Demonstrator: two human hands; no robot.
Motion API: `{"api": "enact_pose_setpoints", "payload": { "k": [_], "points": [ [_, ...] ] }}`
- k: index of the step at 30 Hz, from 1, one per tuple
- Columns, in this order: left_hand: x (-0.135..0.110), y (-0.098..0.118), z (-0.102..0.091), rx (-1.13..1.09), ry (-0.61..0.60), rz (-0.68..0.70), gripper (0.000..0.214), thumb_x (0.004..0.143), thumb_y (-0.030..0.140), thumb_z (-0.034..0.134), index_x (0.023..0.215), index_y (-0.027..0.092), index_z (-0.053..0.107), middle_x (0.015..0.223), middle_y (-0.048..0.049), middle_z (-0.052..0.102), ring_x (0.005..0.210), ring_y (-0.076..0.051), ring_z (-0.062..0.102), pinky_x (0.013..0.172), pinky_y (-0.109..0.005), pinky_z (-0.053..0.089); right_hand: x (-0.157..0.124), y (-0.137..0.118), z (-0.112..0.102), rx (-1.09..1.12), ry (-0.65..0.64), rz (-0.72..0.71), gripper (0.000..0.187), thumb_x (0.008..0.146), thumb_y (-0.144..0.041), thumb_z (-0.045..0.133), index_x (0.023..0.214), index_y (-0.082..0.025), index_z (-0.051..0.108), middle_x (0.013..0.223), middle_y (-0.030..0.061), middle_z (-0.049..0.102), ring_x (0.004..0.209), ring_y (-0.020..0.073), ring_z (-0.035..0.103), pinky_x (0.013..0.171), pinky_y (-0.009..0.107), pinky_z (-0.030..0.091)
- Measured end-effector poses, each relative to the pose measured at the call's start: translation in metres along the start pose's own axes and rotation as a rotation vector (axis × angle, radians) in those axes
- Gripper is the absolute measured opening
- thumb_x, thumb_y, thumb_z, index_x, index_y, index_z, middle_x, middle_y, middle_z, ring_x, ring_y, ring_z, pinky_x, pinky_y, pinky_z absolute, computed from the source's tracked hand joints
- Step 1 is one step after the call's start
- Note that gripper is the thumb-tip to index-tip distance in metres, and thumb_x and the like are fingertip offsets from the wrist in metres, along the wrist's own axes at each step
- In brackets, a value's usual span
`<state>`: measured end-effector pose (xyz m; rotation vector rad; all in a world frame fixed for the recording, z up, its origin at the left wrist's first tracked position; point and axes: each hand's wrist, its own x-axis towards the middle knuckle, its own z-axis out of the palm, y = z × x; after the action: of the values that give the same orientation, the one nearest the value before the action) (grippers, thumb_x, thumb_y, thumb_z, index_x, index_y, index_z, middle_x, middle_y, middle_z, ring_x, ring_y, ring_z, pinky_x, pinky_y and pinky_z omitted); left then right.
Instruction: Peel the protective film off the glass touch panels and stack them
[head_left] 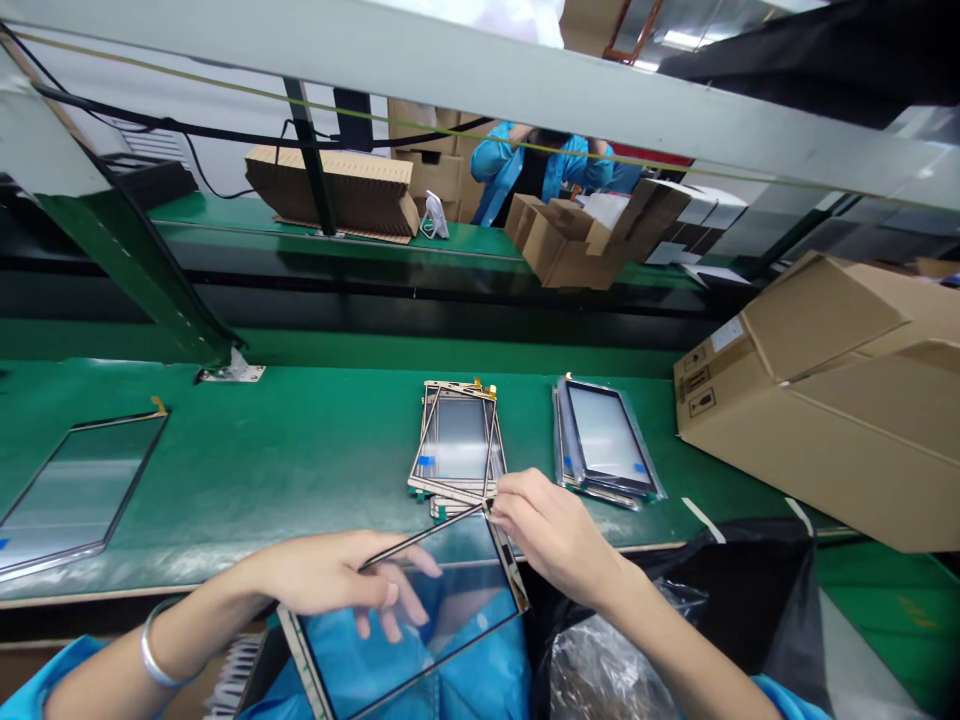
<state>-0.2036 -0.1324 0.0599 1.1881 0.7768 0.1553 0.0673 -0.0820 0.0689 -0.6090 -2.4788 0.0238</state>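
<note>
A clear glass touch panel (457,600) with a dark border is held tilted over my lap, in front of the table edge. My left hand (352,580) grips its left side, the fingers showing through the glass from beneath. At the panel's upper right corner, my right hand (544,525) pinches the edge with thumb and fingertips; any small piece between them is hidden. Just beyond lies a stack of similar framed panels (459,440) with blue tabs, set at differing angles. To its right is a second stack of panels (607,435), partly in clear film.
Another glass panel (82,480) lies at the left of the green table (300,440). A large cardboard box (825,400) stands at the right. Below it hangs a black bag (750,590) with clear plastic film (611,665). A co-worker (540,165) in blue is across the bench.
</note>
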Motion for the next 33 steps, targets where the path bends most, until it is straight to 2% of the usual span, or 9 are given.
{"api": "enact_pose_setpoints", "payload": {
  "k": [3, 6, 9, 12, 14, 17, 19, 22, 33],
  "points": [
    [0.004, -0.005, -0.009, -0.109, -0.068, 0.032, 0.036, 0.09, 0.034, 0.055, 0.124, 0.023, 0.052, 0.113, -0.012, 0.07, 0.091, -0.021, 0.071, 0.066, -0.025, 0.055, -0.013, -0.011, -0.004, 0.207, 0.05, 0.09, 0.014, 0.094, -0.016, 0.042, 0.088, -0.019, 0.054, 0.089, 0.0078, 0.065, 0.078, 0.0158, 0.061, 0.065, 0.026, 0.049],
    [0.004, -0.011, -0.022, -0.22, -0.082, 0.089, 0.036, 0.088, 0.034, 0.058, 0.122, 0.022, 0.051, 0.112, -0.0124, 0.07, 0.089, -0.022, 0.072, 0.063, -0.023, 0.055, -0.035, -0.024, -0.02, 0.78, 0.013, 0.363, 0.013, 0.097, -0.018, 0.038, 0.089, -0.022, 0.047, 0.09, 0.0059, 0.066, 0.07, 0.0128, 0.064, 0.06, 0.025, 0.051],
    [0.001, -0.014, -0.035, -0.262, -0.051, 0.11, 0.038, 0.087, 0.035, 0.059, 0.121, 0.021, 0.05, 0.113, -0.013, 0.07, 0.089, -0.023, 0.072, 0.062, -0.024, 0.055, -0.059, -0.025, -0.046, 1.12, 0.097, 0.597, 0.013, 0.097, -0.026, 0.042, 0.085, -0.023, 0.042, 0.067, -0.0004, 0.064, 0.05, 0.0109, 0.058, 0.047, 0.021, 0.046],
    [-0.002, -0.012, -0.038, -0.216, -0.013, 0.079, 0.038, 0.088, 0.035, 0.057, 0.122, 0.02, 0.048, 0.115, -0.014, 0.069, 0.091, -0.023, 0.071, 0.063, -0.025, 0.055, -0.067, -0.013, -0.066, 1.045, 0.379, 0.664, 0.013, 0.095, -0.03, 0.048, 0.083, -0.025, 0.044, 0.049, -0.0064, 0.052, 0.039, 0.0098, 0.044, 0.04, 0.02, 0.039],
    [-0.002, -0.007, -0.034, -0.137, 0.002, 0.036, 0.037, 0.089, 0.035, 0.054, 0.123, 0.02, 0.047, 0.116, -0.0145, 0.068, 0.093, -0.023, 0.07, 0.066, -0.025, 0.055, -0.057, -0.005, -0.065, 0.811, 0.45, 0.693, 0.004, 0.092, -0.026, 0.053, 0.09, -0.027, 0.049, 0.056, -0.005, 0.054, 0.046, 0.0111, 0.048, 0.044, 0.021, 0.042],
    [0.001, 0.002, -0.022, 0.02, 0.001, -0.015, 0.036, 0.09, 0.033, 0.051, 0.123, 0.019, 0.048, 0.117, -0.0145, 0.067, 0.093, -0.022, 0.069, 0.069, -0.026, 0.054, -0.024, 0.0, -0.045, 0.495, 0.148, 0.622, 0.016, 0.088, -0.019, 0.056, 0.103, -0.024, 0.056, 0.077, 0.0007, 0.058, 0.068, 0.0141, 0.057, 0.061, 0.026, 0.048],
    [0.002, 0.007, -0.014, 0.122, 0.007, -0.016, 0.037, 0.091, 0.032, 0.049, 0.125, 0.018, 0.048, 0.116, -0.0138, 0.067, 0.093, -0.021, 0.069, 0.069, -0.026, 0.054, -0.001, 0.001, -0.029, 0.449, -0.119, 0.504, 0.016, 0.088, -0.018, 0.055, 0.103, -0.022, 0.058, 0.086, 0.0023, 0.056, 0.076, 0.0145, 0.056, 0.068, 0.027, 0.048],
    [0.001, 0.013, -0.007, 0.271, 0.034, -0.002, 0.037, 0.09, 0.027, 0.046, 0.126, 0.019, 0.049, 0.112, -0.011, 0.069, 0.091, -0.02, 0.068, 0.069, -0.025, 0.053, 0.018, 0.001, -0.018, 0.445, -0.327, 0.409, 0.008, 0.088, -0.015, 0.054, 0.094, -0.021, 0.056, 0.091, 0.0019, 0.053, 0.079, 0.0134, 0.053, 0.07, 0.026, 0.046],
    [-0.001, 0.024, -0.002, 0.561, 0.108, 0.108, 0.038, 0.087, 0.023, 0.048, 0.123, 0.025, 0.059, 0.104, -0.0026, 0.073, 0.089, -0.021, 0.067, 0.079, -0.026, 0.051, 0.018, -0.002, -0.027, 0.367, -0.432, 0.341, 0.013, 0.092, -0.011, 0.046, 0.083, -0.02, 0.05, 0.086, 0.0013, 0.051, 0.077, 0.0127, 0.05, 0.066, 0.024, 0.043]
  ]
}}
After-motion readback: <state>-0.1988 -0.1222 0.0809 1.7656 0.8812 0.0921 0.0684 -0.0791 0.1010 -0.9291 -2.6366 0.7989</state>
